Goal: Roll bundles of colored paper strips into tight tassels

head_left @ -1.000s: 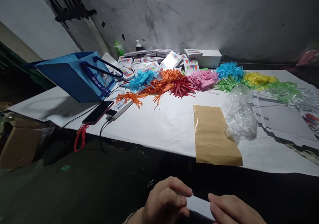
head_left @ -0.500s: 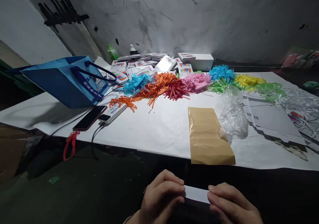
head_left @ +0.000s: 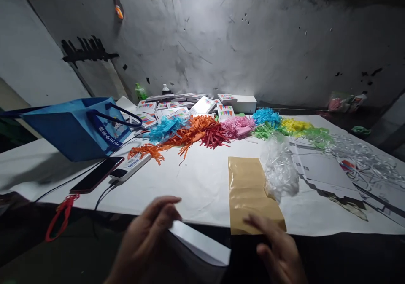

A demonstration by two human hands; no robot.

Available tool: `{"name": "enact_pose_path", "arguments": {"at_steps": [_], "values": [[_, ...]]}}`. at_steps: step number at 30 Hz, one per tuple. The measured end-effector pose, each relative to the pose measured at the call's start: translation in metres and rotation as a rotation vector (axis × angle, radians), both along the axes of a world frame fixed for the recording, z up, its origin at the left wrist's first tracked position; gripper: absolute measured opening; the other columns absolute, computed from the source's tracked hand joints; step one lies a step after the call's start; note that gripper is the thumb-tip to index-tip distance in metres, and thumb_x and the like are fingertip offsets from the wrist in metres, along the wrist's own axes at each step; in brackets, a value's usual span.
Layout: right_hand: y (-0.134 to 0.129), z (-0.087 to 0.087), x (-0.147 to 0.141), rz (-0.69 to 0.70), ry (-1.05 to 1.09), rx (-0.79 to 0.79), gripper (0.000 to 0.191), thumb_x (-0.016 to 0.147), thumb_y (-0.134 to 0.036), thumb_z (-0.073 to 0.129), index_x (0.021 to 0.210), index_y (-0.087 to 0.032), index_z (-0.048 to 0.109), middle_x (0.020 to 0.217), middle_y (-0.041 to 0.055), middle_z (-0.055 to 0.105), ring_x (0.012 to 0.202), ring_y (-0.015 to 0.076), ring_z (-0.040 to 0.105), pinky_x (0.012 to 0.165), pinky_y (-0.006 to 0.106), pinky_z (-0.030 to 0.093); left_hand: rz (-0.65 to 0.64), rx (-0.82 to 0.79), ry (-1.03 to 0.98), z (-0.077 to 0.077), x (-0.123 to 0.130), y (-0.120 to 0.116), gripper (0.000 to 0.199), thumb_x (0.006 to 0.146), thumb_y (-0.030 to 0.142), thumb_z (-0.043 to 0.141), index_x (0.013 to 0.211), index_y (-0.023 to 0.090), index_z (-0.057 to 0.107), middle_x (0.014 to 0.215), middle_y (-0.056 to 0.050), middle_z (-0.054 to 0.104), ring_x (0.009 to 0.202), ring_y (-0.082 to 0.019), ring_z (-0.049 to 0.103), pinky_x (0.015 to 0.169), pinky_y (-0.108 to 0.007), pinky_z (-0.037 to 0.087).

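Right hand [head_left: 281,248] has let go of the white folded-card box [head_left: 202,243], fingers spread wide; box is between both hands, left hand [head_left: 142,235] gripping one end, long edge slanting rightward

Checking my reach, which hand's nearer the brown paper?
Right. The right hand overlaps the brown paper in view; the left hand is left of it, holding the white box.

The right hand [head_left: 279,244] has come off the white box [head_left: 201,245]; box and left hand [head_left: 148,233] have shifted left along the bottom.
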State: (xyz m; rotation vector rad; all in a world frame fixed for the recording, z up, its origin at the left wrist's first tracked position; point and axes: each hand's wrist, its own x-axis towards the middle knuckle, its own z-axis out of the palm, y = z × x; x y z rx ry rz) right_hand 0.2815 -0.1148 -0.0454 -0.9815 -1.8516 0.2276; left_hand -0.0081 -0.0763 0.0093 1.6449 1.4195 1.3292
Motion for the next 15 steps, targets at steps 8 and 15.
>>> {"name": "enact_pose_path", "arguments": {"at_steps": [8, 15], "values": [[0.032, -0.093, 0.033, -0.365, -0.531, 0.268, 0.031, 0.104, -0.029, 0.044, 0.103, -0.018, 0.072, 0.104, 0.0076, 0.077, 0.092, 0.0255, 0.074, 0.083, 0.041, 0.058, -0.413, -0.186, 0.622, 0.01, -0.034, 0.097, 0.046, 0.095, 0.051, 0.041, 0.098, 0.017, 0.071, 0.06, -0.002, 0.068, 0.057, -0.02, 0.063, 0.057, -0.024, 0.047], [0.047, -0.087, 0.045, -0.323, -0.685, 0.316, 0.033, 0.099, -0.034, 0.054, 0.121, -0.013, 0.068, 0.121, 0.0137, 0.072, 0.105, 0.0267, 0.071, 0.087, 0.039, 0.056, -0.745, -0.144, 0.967, -0.042, 0.053, 0.119, 0.047, 0.094, 0.026, 0.05, 0.141, 0.031, 0.054, 0.107, -0.009, 0.077, 0.088, -0.028, 0.071, 0.075, -0.033, 0.052]]}}
